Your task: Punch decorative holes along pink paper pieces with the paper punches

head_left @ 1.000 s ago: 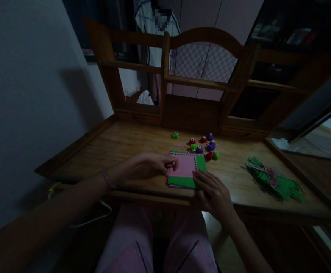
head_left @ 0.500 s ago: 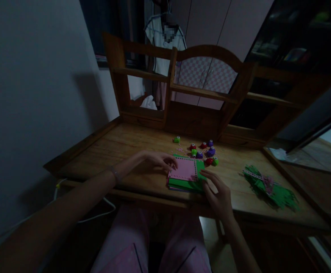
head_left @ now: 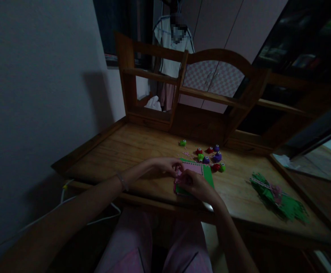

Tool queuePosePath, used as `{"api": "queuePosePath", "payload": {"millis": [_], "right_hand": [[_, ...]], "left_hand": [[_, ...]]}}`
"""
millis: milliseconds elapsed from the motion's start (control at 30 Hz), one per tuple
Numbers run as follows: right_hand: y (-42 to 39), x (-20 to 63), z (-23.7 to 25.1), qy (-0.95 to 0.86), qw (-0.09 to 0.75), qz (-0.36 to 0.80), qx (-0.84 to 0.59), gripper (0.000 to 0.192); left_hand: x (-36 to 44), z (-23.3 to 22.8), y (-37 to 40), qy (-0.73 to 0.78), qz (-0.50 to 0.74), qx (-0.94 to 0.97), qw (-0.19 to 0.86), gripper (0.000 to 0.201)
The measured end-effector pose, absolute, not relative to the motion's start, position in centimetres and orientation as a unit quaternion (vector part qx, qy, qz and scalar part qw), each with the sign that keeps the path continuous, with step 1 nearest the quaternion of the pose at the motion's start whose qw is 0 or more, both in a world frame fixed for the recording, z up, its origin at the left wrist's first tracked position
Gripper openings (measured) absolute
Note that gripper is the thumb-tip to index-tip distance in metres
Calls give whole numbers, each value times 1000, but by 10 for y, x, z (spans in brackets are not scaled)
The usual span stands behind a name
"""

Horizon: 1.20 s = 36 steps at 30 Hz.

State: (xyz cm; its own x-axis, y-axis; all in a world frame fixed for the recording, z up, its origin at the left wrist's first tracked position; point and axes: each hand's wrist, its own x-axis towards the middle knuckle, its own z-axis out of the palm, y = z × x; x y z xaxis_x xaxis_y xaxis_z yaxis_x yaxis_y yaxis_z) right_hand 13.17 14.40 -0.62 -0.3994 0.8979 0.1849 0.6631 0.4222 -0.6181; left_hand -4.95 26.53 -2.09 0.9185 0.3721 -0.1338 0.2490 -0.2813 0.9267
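A stack of green paper sheets point(head_left: 208, 175) with a pink sheet point(head_left: 194, 168) on top lies at the near edge of the wooden desk point(head_left: 142, 148). My left hand point(head_left: 165, 166) rests at the stack's left edge, fingertips pinching the pink sheet's left border. My right hand point(head_left: 197, 185) lies across the stack, covering most of the pink sheet, its fingers meeting the left hand at that border. The room is dim, so the exact grip is hard to read.
Several small red, green and purple craft punches point(head_left: 215, 157) sit just behind the stack, one green punch point(head_left: 183, 143) apart to the left. A heap of cut green and pink paper strips point(head_left: 279, 195) lies at the right. A wooden hutch point(head_left: 211, 98) stands behind.
My right hand moved left from the stack's right corner across the pink sheet to meet my left hand at its left border. The camera view shifted slightly.
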Motion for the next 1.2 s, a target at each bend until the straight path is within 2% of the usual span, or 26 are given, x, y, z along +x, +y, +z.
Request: {"api": "queuePosePath", "payload": {"millis": [233, 667, 1200], "right_hand": [[148, 128, -1, -804, 264, 277, -455, 11], [145, 114, -11, -774, 314, 270, -480, 11], [146, 120, -4, -758, 326, 371, -426, 8]], "left_hand": [[-47, -20, 268, 180, 40, 797, 576, 42], [-44, -23, 263, 182, 71, 795, 575, 31], [-46, -19, 261, 211, 48, 797, 564, 38]]}}
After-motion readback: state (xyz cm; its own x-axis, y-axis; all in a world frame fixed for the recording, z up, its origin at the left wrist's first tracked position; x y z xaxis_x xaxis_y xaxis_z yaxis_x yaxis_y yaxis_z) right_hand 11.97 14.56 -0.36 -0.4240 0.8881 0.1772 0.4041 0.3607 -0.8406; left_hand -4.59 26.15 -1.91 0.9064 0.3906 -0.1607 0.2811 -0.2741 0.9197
